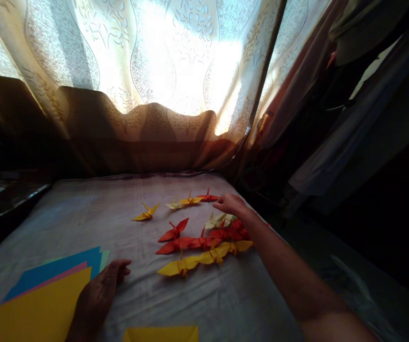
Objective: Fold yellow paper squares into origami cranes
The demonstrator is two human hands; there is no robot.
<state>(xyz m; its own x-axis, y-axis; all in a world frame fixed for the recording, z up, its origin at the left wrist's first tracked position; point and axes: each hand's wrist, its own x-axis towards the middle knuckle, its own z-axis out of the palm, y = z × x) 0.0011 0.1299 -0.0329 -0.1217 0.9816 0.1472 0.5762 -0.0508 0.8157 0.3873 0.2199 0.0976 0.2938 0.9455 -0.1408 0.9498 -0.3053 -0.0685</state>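
Note:
At the far side of the cloth-covered surface, my right hand [230, 203] is closed in a pinch at the right wing tip of a red paper crane [208, 196]. A yellow crane [190, 201] and a pale cream crane [175, 205] line up to its left. Below my right forearm are more cranes: cream ones [219, 221], red ones [202, 242] and a row of yellow ones [213, 255]. My left hand [99, 292] rests loosely, fingers slightly bent and holding nothing, beside a stack of coloured paper sheets [40, 304] with yellow on top.
A lone yellow crane [146, 212] sits left of the others. At the near edge lies a folded yellow paper [160, 334]. Patterned curtains [176, 57] hang behind the surface, and clothes [318, 156] hang at the right. A dark piece of furniture [12, 199] stands left.

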